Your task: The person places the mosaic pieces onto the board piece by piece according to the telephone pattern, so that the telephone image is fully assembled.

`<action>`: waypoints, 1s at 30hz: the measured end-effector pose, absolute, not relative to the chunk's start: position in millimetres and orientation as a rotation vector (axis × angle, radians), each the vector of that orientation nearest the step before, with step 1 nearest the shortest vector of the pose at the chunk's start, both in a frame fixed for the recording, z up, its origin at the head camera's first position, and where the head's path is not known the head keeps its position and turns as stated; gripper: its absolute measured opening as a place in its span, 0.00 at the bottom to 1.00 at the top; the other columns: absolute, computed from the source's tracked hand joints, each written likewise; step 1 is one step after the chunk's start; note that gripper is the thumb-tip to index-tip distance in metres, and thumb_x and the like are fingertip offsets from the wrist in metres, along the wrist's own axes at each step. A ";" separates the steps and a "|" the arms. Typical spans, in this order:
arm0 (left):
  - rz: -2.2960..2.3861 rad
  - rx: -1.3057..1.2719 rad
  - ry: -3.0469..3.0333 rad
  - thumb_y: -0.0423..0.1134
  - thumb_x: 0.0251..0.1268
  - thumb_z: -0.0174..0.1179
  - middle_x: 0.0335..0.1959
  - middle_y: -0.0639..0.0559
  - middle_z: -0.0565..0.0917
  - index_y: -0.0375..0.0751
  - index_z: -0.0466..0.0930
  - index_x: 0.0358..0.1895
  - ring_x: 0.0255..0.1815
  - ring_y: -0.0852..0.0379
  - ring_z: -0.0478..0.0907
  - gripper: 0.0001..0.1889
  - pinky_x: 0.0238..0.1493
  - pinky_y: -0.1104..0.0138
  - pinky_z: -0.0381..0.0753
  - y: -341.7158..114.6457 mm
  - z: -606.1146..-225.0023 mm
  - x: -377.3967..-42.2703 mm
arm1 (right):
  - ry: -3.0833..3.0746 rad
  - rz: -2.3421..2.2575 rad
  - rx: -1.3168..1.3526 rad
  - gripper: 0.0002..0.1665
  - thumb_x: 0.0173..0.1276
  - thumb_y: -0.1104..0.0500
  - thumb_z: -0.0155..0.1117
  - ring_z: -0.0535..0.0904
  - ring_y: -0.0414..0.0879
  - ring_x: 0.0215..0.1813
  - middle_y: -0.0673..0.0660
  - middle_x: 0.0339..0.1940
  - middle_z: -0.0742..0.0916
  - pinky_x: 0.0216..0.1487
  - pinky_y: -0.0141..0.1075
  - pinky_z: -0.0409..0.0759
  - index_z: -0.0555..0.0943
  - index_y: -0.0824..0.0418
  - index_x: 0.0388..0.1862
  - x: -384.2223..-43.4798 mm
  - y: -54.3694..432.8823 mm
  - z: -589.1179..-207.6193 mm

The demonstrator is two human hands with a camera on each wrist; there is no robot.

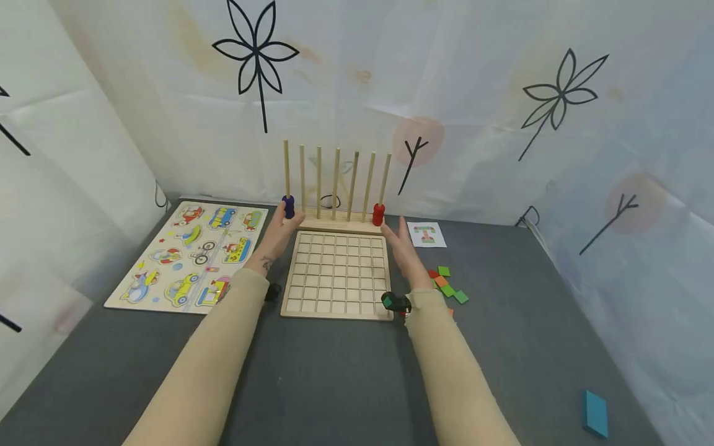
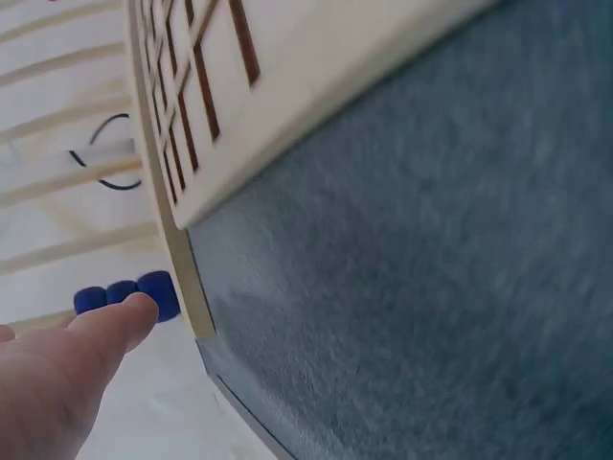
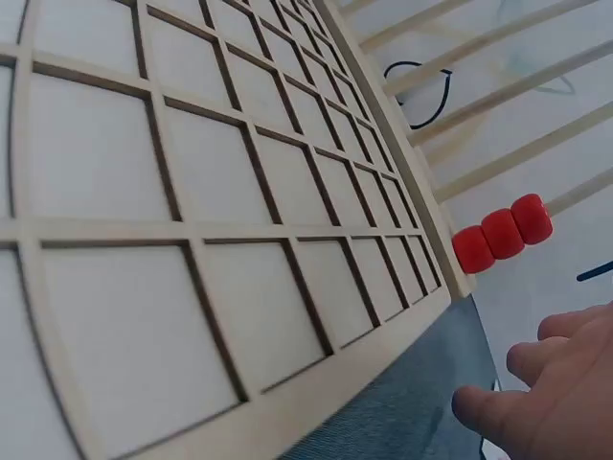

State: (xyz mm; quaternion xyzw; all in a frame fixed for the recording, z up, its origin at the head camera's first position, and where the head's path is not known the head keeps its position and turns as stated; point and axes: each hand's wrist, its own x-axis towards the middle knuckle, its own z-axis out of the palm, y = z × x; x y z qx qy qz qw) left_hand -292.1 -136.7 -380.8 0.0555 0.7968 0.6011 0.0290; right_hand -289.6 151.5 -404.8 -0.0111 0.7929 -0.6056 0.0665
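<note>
A wooden peg rack (image 1: 346, 222) stands behind a square wooden grid board (image 1: 334, 275). Blue beads (image 2: 124, 294) are stacked low on its leftmost peg, red beads (image 3: 503, 233) on its rightmost. My left hand (image 1: 274, 234) is at the rack's left end, fingers extended. Its thumb (image 2: 120, 324) overlaps the blue beads in the left wrist view; whether it presses them is hard to tell, and most of the other fingers are hidden there. At the opposite end, my right hand (image 1: 404, 251) is held with fingers spread, close to the red beads but apart from them.
A picture puzzle board (image 1: 186, 254) lies left of the grid. On the right are a pattern card (image 1: 426, 235) and several green, orange and red square tiles (image 1: 448, 290), partly behind the right forearm. A blue block (image 1: 595, 414) sits near the right edge. Printed cloth walls surround the table.
</note>
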 end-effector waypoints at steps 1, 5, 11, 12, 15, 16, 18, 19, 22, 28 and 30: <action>1.873 0.172 2.444 0.47 0.68 0.45 0.74 0.36 0.34 0.36 0.28 0.73 0.74 0.39 0.34 0.42 0.69 0.46 0.39 -135.7 -377.8 -287.5 | 2.380 -1.835 -0.025 0.52 0.67 0.34 0.45 0.33 0.53 0.76 0.52 0.76 0.37 0.70 0.57 0.39 0.29 0.48 0.75 -288.0 151.1 -406.3; 1.887 0.196 2.456 0.46 0.68 0.43 0.73 0.31 0.37 0.35 0.28 0.73 0.73 0.36 0.38 0.41 0.69 0.46 0.42 -132.7 -371.8 -273.7 | 2.326 -1.853 0.012 0.50 0.68 0.35 0.43 0.33 0.54 0.76 0.53 0.76 0.37 0.69 0.58 0.37 0.28 0.48 0.74 -281.9 150.2 -410.8; 1.905 0.224 2.442 0.44 0.69 0.42 0.73 0.32 0.38 0.35 0.29 0.73 0.74 0.39 0.37 0.39 0.69 0.47 0.42 -131.0 -370.4 -260.0 | 2.278 -1.899 0.037 0.49 0.69 0.37 0.42 0.34 0.55 0.76 0.57 0.76 0.39 0.69 0.57 0.36 0.28 0.51 0.74 -273.6 150.9 -415.2; 1.906 0.220 2.442 0.44 0.70 0.42 0.73 0.33 0.38 0.35 0.29 0.73 0.74 0.39 0.37 0.39 0.69 0.46 0.42 -131.0 -370.5 -258.0 | 2.268 -1.909 0.040 0.48 0.70 0.37 0.41 0.34 0.55 0.76 0.57 0.76 0.39 0.70 0.56 0.36 0.28 0.51 0.74 -272.3 151.2 -415.8; 1.959 0.253 2.404 0.43 0.69 0.45 0.73 0.33 0.36 0.35 0.30 0.73 0.74 0.37 0.35 0.40 0.69 0.45 0.42 -132.0 -373.8 -252.9 | 2.229 -1.936 0.061 0.47 0.70 0.38 0.40 0.35 0.56 0.76 0.57 0.76 0.38 0.71 0.54 0.37 0.29 0.51 0.74 -268.1 152.5 -417.5; 1.976 0.271 2.394 0.43 0.68 0.45 0.73 0.32 0.36 0.36 0.30 0.73 0.74 0.36 0.35 0.40 0.69 0.45 0.42 -132.7 -376.1 -251.9 | 2.220 -1.941 0.066 0.46 0.70 0.39 0.39 0.35 0.56 0.76 0.57 0.76 0.38 0.71 0.54 0.37 0.28 0.51 0.74 -267.1 152.9 -418.2; 2.034 0.307 2.350 0.42 0.67 0.48 0.73 0.33 0.35 0.38 0.30 0.73 0.73 0.34 0.35 0.41 0.68 0.43 0.43 -134.3 -382.9 -251.7 | 2.206 -1.944 0.080 0.45 0.71 0.39 0.38 0.35 0.58 0.76 0.57 0.76 0.38 0.71 0.53 0.38 0.28 0.51 0.74 -264.9 153.2 -419.0; 2.065 0.318 2.319 0.42 0.67 0.48 0.73 0.33 0.34 0.39 0.30 0.73 0.73 0.34 0.35 0.41 0.68 0.43 0.43 -135.4 -387.2 -251.7 | 2.198 -1.941 0.085 0.45 0.71 0.39 0.37 0.36 0.58 0.76 0.57 0.76 0.37 0.71 0.53 0.38 0.28 0.50 0.74 -263.7 153.6 -419.4; 2.063 0.301 2.324 0.46 0.67 0.48 0.74 0.35 0.36 0.42 0.30 0.74 0.74 0.37 0.37 0.42 0.68 0.44 0.45 -138.8 -399.3 -250.7 | 2.190 -1.921 0.112 0.44 0.72 0.38 0.35 0.37 0.61 0.75 0.57 0.76 0.38 0.70 0.55 0.37 0.28 0.49 0.74 -259.7 153.7 -419.7; 2.053 0.282 2.319 0.49 0.68 0.46 0.74 0.39 0.40 0.41 0.31 0.74 0.75 0.41 0.39 0.41 0.69 0.47 0.46 -141.7 -407.9 -236.8 | 2.183 -1.929 0.134 0.44 0.71 0.37 0.36 0.36 0.60 0.75 0.56 0.76 0.38 0.70 0.56 0.36 0.30 0.49 0.75 -250.7 153.0 -422.3; 2.037 0.288 2.324 0.48 0.68 0.46 0.74 0.38 0.40 0.39 0.32 0.74 0.74 0.40 0.40 0.41 0.68 0.46 0.47 -142.0 -407.5 -230.2 | 2.179 -1.938 0.131 0.45 0.71 0.36 0.36 0.35 0.59 0.75 0.56 0.76 0.38 0.70 0.56 0.35 0.30 0.49 0.75 -247.7 152.7 -424.0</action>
